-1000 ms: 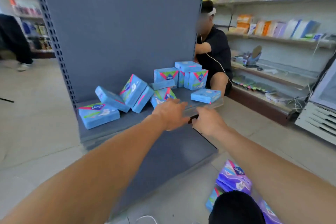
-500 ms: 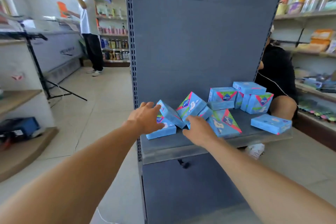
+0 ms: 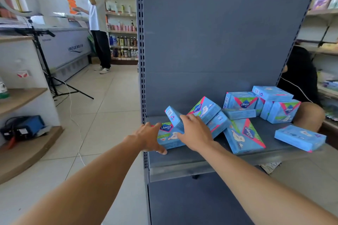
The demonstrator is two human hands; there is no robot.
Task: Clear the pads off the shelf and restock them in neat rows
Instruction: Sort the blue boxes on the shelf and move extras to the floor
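Several blue Libresse pad boxes lie jumbled on the grey shelf (image 3: pixel 201 158) of a bare gondola. My left hand (image 3: pixel 149 139) grips the left end of the leftmost flat box (image 3: pixel 169 138), thumb at its front edge and fingers over its top. My right hand (image 3: pixel 195 131) rests with spread fingers on two boxes that lean together, a small one (image 3: pixel 172 115) and a larger one (image 3: pixel 206 107). Another box (image 3: pixel 243 135) lies flat mid-shelf. A stack (image 3: pixel 274 104) stands at the back right, and one box (image 3: pixel 300 139) lies near the right front edge.
A seated person in black (image 3: pixel 300 78) is just right of the shelf. Another person in white (image 3: pixel 97 14) stands at the far left by a chest freezer (image 3: pixel 67 47). A tripod (image 3: pixel 45 64) and wooden shelves (image 3: pixel 22 97) stand on the left, over tiled floor.
Both hands moved from the shelf's front edge to the left-hand boxes. My left hand has closed round the leftmost box; my right hand has come to rest on the leaning boxes.
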